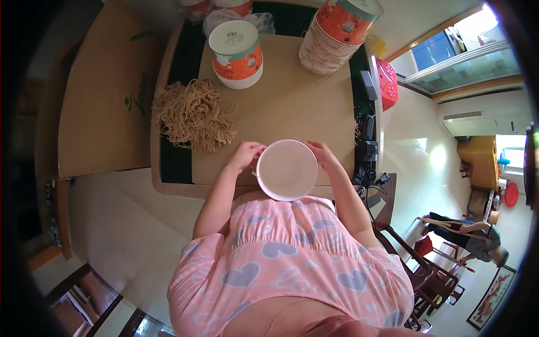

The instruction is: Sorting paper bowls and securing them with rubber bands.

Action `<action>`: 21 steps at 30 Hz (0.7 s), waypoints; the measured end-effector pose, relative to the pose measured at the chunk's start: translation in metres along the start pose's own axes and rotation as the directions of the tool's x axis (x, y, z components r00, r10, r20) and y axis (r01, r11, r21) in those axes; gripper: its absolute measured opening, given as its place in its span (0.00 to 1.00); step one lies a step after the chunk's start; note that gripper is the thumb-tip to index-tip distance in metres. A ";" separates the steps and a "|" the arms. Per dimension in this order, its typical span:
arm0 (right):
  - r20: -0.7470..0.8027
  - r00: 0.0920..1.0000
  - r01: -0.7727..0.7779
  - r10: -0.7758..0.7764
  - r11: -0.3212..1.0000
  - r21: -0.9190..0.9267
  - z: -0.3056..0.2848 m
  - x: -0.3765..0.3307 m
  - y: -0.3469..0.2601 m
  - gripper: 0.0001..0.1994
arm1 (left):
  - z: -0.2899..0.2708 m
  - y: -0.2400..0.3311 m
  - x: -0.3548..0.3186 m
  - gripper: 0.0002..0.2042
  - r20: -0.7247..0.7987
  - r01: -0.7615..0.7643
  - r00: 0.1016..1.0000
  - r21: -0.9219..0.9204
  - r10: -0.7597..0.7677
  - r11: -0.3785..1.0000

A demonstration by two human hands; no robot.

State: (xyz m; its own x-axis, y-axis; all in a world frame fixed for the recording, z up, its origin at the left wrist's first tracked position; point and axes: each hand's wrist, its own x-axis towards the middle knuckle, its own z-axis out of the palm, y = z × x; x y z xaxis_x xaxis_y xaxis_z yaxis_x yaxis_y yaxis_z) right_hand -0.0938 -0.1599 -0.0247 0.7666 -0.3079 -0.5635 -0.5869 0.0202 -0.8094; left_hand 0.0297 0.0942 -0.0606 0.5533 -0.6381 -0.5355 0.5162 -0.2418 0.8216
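White and empty, the paper bowl (287,169) sits at the table's (292,106) near edge, just ahead of the person's pink top — held between both hands. The left hand (245,154) grips its left rim with fingers curled, the right hand (323,154) clasps the right rim, forearms angling in from below. Farther off lie a heap of dry noodles (192,115), an upturned orange-and-white tub (236,54) and a leaning stack of bowls (331,36).

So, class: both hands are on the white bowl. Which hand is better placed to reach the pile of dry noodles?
Probably the left hand. It grips the white bowl's left rim, and the noodle pile lies just up and left of it. The right hand would have to cross over the bowl.
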 end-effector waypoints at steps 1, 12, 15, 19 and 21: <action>0.067 0.989 -0.134 0.134 0.991 -0.002 -0.002 0.001 0.012 0.15 | -0.006 -0.015 0.000 0.14 0.040 0.088 0.995 0.016 -0.089 0.996; 0.133 0.988 0.083 -0.076 0.995 -0.049 -0.040 0.002 -0.076 0.18 | 0.008 0.063 0.007 0.22 0.028 0.120 0.992 0.112 -0.124 0.986; 0.080 0.844 0.532 -0.530 0.846 -0.009 -0.092 0.006 -0.152 0.19 | 0.033 0.190 0.022 0.23 0.004 -0.249 0.968 0.146 0.251 0.958; -0.144 0.295 0.769 -0.944 0.324 -0.551 -0.096 -0.029 -0.271 0.22 | 0.054 0.338 0.064 0.20 0.164 -0.844 0.421 0.430 0.892 0.320; -0.175 0.060 0.673 -0.983 0.169 -0.720 -0.105 -0.035 -0.306 0.22 | 0.080 0.408 0.087 0.19 0.187 -0.868 0.396 0.396 0.899 0.299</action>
State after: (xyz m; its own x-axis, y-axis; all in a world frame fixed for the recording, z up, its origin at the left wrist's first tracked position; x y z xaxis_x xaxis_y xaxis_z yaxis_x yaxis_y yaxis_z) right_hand 0.0316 -0.2555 0.2602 0.5770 -0.2043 0.7908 0.2291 -0.8889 -0.3967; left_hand 0.2362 -0.1183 0.2436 0.5607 -0.6066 0.5636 -0.5846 0.1920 0.7883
